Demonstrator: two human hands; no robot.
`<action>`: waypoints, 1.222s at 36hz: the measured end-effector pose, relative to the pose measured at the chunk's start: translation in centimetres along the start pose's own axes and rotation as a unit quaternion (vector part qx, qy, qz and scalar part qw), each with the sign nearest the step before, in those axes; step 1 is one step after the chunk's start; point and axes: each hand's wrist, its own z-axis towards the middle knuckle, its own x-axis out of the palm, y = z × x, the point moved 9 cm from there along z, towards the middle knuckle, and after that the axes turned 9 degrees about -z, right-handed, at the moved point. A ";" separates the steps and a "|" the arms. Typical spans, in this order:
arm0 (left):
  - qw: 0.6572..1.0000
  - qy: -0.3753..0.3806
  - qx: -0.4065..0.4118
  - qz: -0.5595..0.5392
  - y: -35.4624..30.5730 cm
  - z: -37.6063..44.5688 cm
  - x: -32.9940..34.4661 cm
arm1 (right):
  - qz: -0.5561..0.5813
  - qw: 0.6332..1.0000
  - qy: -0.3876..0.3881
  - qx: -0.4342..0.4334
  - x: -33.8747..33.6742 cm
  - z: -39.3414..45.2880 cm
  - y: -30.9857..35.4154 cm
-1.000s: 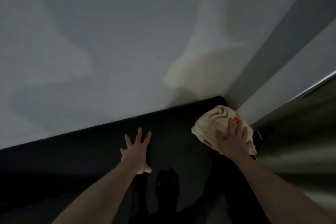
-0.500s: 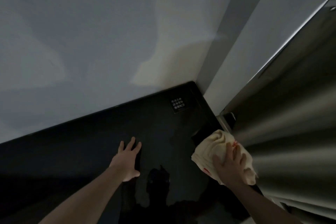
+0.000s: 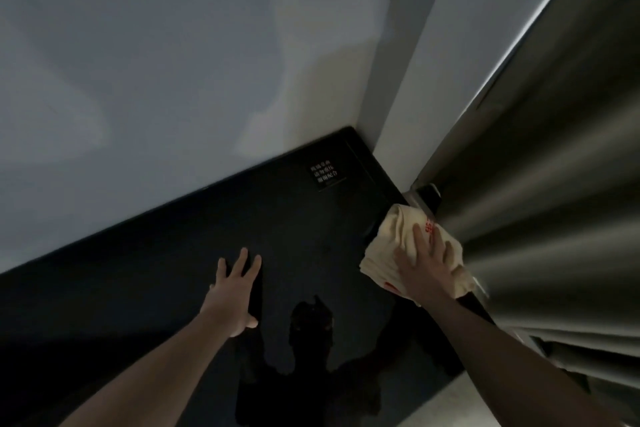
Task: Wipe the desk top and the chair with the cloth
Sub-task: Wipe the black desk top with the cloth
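The desk top (image 3: 145, 274) is a glossy black surface set in a corner between two pale walls. A cream cloth (image 3: 398, 236) with red print lies bunched at the desk's right edge. My right hand (image 3: 424, 270) presses flat on the cloth, fingers spread over it. Palm down on the bare desk near the middle rests my left hand (image 3: 235, 291), fingers apart and holding nothing. No chair is in view.
A small black label with white text (image 3: 325, 173) sits near the desk's far right corner. Grey curtain folds (image 3: 540, 218) hang right beside the cloth. The pale wall (image 3: 173, 62) rises behind the desk. My reflection shows in the gloss.
My right hand has drawn the cloth back from the far corner along the right edge, uncovering the label. The view has swung right, showing more curtain. My left hand stays planted.
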 end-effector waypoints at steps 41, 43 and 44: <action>0.998 0.041 0.029 0.031 30.2 -19.4 11.1 | 0.043 0.977 0.189 0.087 12.1 -36.5 19.9; 0.998 0.043 0.029 0.033 30.2 -19.1 11.1 | 0.055 0.979 0.163 0.107 13.6 -34.8 18.9; 0.998 0.044 0.030 0.034 30.2 -19.0 11.1 | 0.062 0.978 0.161 0.119 13.9 -34.5 18.5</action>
